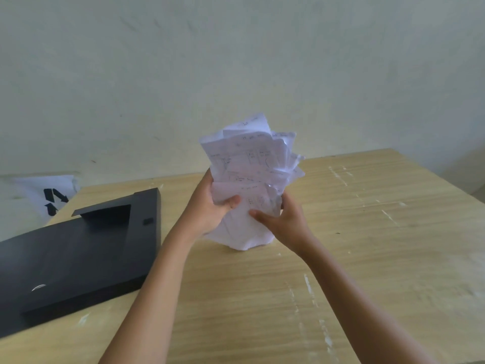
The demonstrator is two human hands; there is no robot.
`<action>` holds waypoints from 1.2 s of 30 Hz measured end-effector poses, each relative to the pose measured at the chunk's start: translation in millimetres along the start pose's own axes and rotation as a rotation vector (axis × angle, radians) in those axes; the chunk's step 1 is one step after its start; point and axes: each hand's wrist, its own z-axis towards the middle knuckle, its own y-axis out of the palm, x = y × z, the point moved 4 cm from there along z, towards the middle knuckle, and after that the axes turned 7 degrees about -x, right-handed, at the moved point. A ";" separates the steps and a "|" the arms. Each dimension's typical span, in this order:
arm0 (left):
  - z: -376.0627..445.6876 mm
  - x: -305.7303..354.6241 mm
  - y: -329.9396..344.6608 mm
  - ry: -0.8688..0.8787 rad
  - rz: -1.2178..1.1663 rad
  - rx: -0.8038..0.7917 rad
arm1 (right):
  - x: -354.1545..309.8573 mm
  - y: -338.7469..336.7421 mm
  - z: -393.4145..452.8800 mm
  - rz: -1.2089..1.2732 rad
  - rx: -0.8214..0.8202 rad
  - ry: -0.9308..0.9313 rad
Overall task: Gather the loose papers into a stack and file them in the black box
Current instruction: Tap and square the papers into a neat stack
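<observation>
Upright between both hands, the papers (252,177) stand on end as a ragged sheaf, their lower edges resting on or just above the table (367,245), to the right of the black box (78,253) and clear of it. The sheets are not yet squared: their tops fan out at different heights and angles, and several corners stick out to the right.

The left hand (210,206) closes around the sheaf's left side, thumb across the front sheet and fingers wrapped behind. The right hand (283,219) clasps the lower right side, thumb pressed on the front and the other fingers hidden behind the paper.

Gathering looks done, since no loose sheet lies on the table; the step in hand appears to be evening the bundle. The next move probably calls for tapping the lower edges on the table until the sides line up, then carrying the bundle left to the black box.

That box lies flat and looks closed, with a flap (105,214) raised near its far end. It would likely need opening, which means freeing one hand.

Right of the black box the table is bare, with plenty of room to work. A white bag (52,190) with black marks sits beyond the box's far end, off the table's edge.
</observation>
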 end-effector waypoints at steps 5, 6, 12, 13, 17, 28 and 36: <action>-4.4 -8.7 -3.0 -0.017 0.047 -0.010 | 0.1 7.2 -2.9 0.051 -0.026 0.013; -4.8 -11.9 -3.6 -0.022 0.018 0.009 | -3.1 7.9 -3.1 0.075 -0.016 0.000; -6.8 -25.4 -4.5 -0.052 -0.238 0.159 | -16.1 8.6 2.7 0.264 0.046 -0.102; -6.4 -26.0 -3.0 -0.050 -0.268 0.149 | -18.6 8.6 3.2 0.260 0.055 -0.107; -7.7 -27.0 7.6 -0.031 -0.290 0.080 | -21.2 11.4 5.1 0.169 0.039 -0.105; -59.6 -65.6 18.9 -0.132 -0.015 0.288 | -4.6 2.3 3.6 0.283 0.014 -0.027; -78.6 -91.1 34.3 -0.294 -0.193 0.578 | 2.0 5.7 1.4 0.237 -0.045 -0.008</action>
